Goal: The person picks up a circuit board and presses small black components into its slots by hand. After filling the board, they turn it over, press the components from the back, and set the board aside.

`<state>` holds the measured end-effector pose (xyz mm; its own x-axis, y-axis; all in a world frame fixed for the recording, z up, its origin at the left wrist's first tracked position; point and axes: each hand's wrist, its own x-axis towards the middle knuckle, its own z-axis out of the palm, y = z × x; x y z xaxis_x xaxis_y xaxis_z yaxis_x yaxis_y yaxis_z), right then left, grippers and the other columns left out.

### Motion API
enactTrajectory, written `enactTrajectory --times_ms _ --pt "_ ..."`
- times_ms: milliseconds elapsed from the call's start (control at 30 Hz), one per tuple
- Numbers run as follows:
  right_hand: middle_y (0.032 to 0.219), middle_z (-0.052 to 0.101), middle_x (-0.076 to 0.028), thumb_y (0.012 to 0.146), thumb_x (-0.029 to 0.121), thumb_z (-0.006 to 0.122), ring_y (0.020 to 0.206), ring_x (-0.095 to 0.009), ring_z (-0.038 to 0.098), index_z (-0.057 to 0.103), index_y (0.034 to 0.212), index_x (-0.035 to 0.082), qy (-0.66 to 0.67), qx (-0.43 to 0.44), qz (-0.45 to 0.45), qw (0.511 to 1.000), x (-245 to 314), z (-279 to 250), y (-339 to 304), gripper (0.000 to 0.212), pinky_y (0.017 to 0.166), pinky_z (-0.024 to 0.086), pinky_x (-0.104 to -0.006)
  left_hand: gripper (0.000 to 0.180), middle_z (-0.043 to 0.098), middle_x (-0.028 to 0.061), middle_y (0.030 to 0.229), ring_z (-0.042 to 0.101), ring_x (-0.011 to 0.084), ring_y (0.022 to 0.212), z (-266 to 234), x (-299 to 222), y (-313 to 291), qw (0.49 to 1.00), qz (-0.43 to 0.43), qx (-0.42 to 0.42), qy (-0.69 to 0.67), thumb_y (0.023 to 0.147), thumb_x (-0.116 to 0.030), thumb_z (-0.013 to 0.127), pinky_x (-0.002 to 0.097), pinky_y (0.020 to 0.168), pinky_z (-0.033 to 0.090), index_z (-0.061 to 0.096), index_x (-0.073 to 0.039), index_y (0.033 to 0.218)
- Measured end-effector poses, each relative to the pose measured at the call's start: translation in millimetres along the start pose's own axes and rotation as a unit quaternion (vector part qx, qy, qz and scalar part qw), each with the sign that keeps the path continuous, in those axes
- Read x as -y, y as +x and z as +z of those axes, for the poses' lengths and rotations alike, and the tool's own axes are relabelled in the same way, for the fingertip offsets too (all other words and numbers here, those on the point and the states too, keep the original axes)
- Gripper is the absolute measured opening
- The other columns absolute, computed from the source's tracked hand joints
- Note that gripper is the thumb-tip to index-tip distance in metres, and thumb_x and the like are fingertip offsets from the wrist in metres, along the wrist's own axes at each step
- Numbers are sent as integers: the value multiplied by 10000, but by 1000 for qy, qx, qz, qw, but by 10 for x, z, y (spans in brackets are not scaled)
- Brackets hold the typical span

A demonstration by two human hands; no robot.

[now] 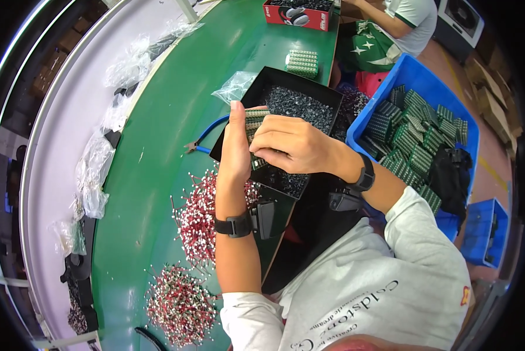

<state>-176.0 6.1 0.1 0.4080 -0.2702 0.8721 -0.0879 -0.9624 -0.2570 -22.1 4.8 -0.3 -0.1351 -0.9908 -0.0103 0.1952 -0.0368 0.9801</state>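
My left hand (234,149) holds a small green circuit board (254,120) upright over a black tray (274,79) of small dark parts (300,105). My right hand (288,143) lies across the board's right side, fingers pinched against it; whether a part sits between the fingertips is hidden. Both wrists wear black bands.
Two heaps of red-and-white wired parts (198,216) (180,301) lie on the green table (169,117). Blue-handled pliers (202,143) rest left of the tray. A blue crate (417,76) of green boards stands at right. Another person (403,17) sits at the far end.
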Motion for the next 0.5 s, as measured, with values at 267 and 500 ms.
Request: enactTrajectory --times_ms 267,500 --pt "816 633 -85 690 -70 717 688 -229 627 652 853 15 51 5 51 997 12 -25 -14 195 624 531 -329 726 699 116 973 679 175 842 -15 23 8 999 -9 32 -2 1019 -621 382 299 775 552 653 43 1133" --pt "789 639 -92 676 -61 701 684 -237 643 643 825 9 -3 17 97 995 -5 -251 -25 175 621 526 -325 761 686 137 889 675 185 754 -34 43 45 996 -20 49 -78 999 -672 362 310 710 564 586 44 1128"
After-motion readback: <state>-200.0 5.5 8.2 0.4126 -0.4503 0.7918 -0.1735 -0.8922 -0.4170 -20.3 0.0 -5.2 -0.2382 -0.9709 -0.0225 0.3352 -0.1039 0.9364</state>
